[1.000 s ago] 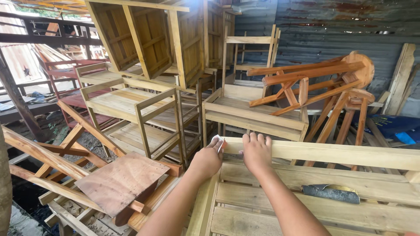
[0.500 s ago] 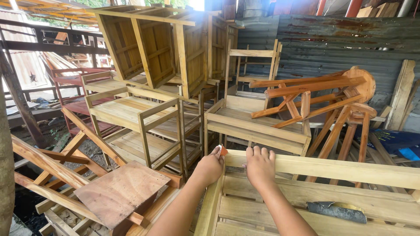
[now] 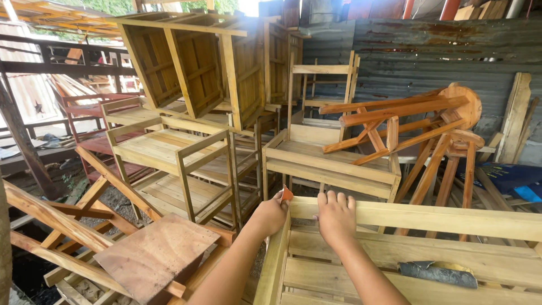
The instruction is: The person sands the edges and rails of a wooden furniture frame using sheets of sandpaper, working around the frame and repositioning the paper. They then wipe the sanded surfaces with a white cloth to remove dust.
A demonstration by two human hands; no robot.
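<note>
Pale unfinished timber frame (image 3: 429,217), lying before us among stacked furniture: we are pressing our right hand (image 3: 336,216) flat on its top rail, our left hand (image 3: 271,214) pinching a small reddish-orange scrap (image 3: 286,195) against its corner, surface looking bare, unvarnished.

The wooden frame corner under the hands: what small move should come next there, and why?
Probably a short rub along the corner edge. The left hand pinches a small reddish-orange piece, seemingly sandpaper, right at the corner of the pale wooden frame, while the right hand lies flat on the top rail, steadying it. What the piece is cannot be told for sure.
</note>
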